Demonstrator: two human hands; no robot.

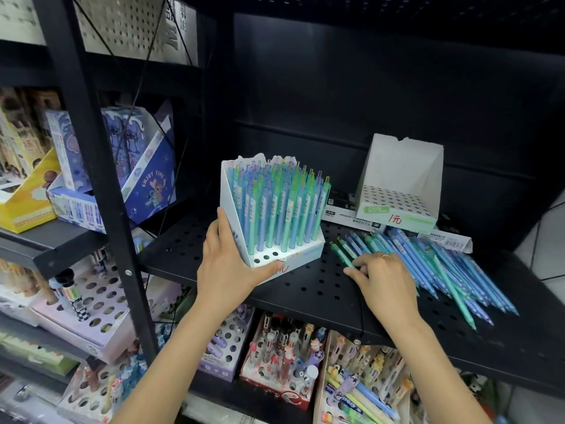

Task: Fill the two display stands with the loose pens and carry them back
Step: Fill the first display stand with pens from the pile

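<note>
White near stand [276, 228] gripped by left hand [227, 266], few holes open; right hand [383, 280] pinches loose pens [440, 264]. Advise inserting singly, upright.

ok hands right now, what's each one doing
left hand: grips the nearly full display stand.
right hand: fingers curled on one of the loose pens.

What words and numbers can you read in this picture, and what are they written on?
"COLOR BLOCKING" and "1元": front of the empty display stand.
"ENJOY TIME": blue cartoon box on the left shelf.
"PERMANENT MARKER", upside down: flat white box under the empty stand.
Pen barrels in the full display stand, the loose pens, and lower-shelf packaging: too small or blurred to read.
</note>
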